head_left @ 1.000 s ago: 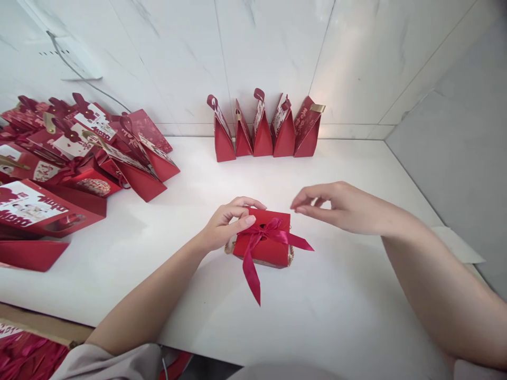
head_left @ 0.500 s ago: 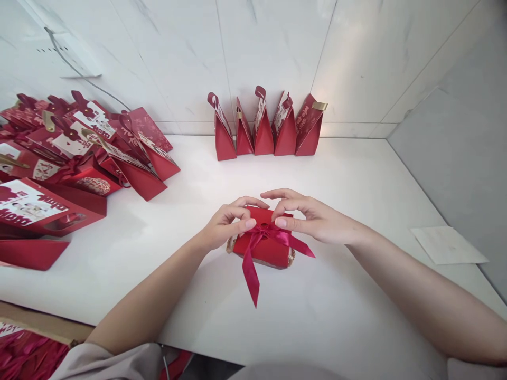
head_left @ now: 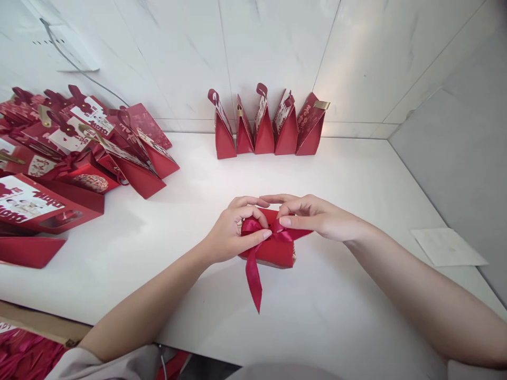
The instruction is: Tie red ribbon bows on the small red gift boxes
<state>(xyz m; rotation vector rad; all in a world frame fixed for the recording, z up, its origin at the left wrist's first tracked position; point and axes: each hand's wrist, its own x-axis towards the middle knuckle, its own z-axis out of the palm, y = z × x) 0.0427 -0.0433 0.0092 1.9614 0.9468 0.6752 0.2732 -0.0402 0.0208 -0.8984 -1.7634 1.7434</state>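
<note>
A small red box [head_left: 277,254] with twisted gold cord at its sides lies on the white table in front of me. Across its top runs a crimson satin ribbon [head_left: 253,274], one tail hanging over the near side and the other pointing right. My left hand [head_left: 237,227] pinches the ribbon at the box's upper middle, thumb and index finger closed on it. Close beside it, my right hand [head_left: 307,216] holds a ribbon loop between thumb and fingers. The fingertips of both hands nearly meet above the box's far edge.
Several red triangular gift boxes [head_left: 263,137] stand in a row by the wall. Many more red boxes [head_left: 79,184] crowd the table's left side. A white sheet [head_left: 447,246] lies at the right. Red ribbons [head_left: 29,351] fill a carton at the lower left.
My left hand has moved right over the box and closed on the ribbon. A ribbon loop now shows between the hands, and the right tail has swung upward.
</note>
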